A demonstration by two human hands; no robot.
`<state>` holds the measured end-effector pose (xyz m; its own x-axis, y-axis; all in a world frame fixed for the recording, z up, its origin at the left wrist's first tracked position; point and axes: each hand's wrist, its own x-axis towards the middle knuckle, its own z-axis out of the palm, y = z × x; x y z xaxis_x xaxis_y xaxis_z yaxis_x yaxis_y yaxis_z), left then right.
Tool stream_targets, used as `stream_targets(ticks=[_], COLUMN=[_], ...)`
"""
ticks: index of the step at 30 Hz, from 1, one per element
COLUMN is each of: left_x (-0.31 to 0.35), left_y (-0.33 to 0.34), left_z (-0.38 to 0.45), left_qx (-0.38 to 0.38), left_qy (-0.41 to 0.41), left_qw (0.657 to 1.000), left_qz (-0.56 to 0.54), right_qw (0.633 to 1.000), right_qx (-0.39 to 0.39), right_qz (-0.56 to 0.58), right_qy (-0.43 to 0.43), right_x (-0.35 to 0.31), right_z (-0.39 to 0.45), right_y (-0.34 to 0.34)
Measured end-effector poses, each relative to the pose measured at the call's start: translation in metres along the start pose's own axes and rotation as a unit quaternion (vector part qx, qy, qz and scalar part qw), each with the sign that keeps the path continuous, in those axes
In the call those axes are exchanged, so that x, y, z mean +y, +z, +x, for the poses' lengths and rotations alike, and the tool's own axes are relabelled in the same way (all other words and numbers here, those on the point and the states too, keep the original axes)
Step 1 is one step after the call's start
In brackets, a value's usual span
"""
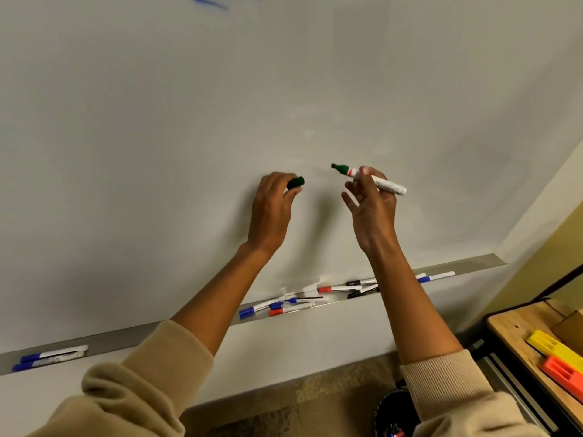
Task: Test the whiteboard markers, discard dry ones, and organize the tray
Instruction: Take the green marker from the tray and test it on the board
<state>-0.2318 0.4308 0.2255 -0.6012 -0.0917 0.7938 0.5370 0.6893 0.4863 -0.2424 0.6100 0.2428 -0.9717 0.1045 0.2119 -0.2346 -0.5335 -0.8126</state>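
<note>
The right hand (370, 203) holds an uncapped green marker (369, 179) up in front of the whiteboard (189, 121), pinched between thumb and upper fingers about midway along the barrel, while the lower fingers fan out loosely and hold nothing. That mid-barrel pinch looks like a writing grip, with the tip left free to meet the board. The marker's long axis runs nearly level, tilted slightly, its dark green tip pointing left and a little up, its white rear end pointing right and a little down, past the knuckles. The tip sits close to the board, but whether it touches cannot be told.

The left hand (273, 209) is curled round the green cap (295, 182), which sticks out to the right from between the fingertips, toward the marker's tip. Held so (cap near the nib, the two well apart yet facing each other), it seems kept ready to go back on once the marker has been tried. No green stroke shows on the board near the tip; only a blue scribble (208, 1) is visible at the top edge.

Below the hands, the metal tray (126, 334) runs along the board's lower edge. A loose heap of markers (303, 299) with blue, red and black caps lies crisscrossed in its middle, two blue-capped markers (50, 357) lie side by side at the far left, and another blue one (437, 276) lies further right. At the right, a wooden tabletop (517, 332) carries a yellow block (555, 346) and an orange block (564, 372).
</note>
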Motion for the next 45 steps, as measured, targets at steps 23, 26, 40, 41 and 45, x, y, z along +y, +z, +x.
stream_targets(ticks=[23,26,40,41,45], left_x=[-0.033,-0.038,-0.042,-0.041,-0.039], left_y=[-0.068,-0.062,-0.054,-0.054,-0.052], left_z=[0.135,0.136,0.137,0.136,0.135], left_qx=[0.149,0.169,0.183,0.182,0.175], left_qy=[0.228,0.232,0.240,0.238,0.229], left_qw=[0.939,0.932,0.921,0.921,0.925], left_qz=[0.209,0.221,0.246,0.248,0.246], right_qw=[0.892,0.875,0.838,0.827,0.839], right_qx=[-0.121,-0.108,-0.028,-0.024,-0.001], right_qz=[-0.206,-0.218,-0.254,-0.272,-0.258], right_qy=[-0.385,-0.418,-0.482,-0.492,-0.479], right_x=[-0.101,-0.105,-0.075,-0.071,-0.060], right_z=[0.056,0.068,0.094,0.091,0.087], right_y=[0.186,0.201,0.191,0.185,0.165])
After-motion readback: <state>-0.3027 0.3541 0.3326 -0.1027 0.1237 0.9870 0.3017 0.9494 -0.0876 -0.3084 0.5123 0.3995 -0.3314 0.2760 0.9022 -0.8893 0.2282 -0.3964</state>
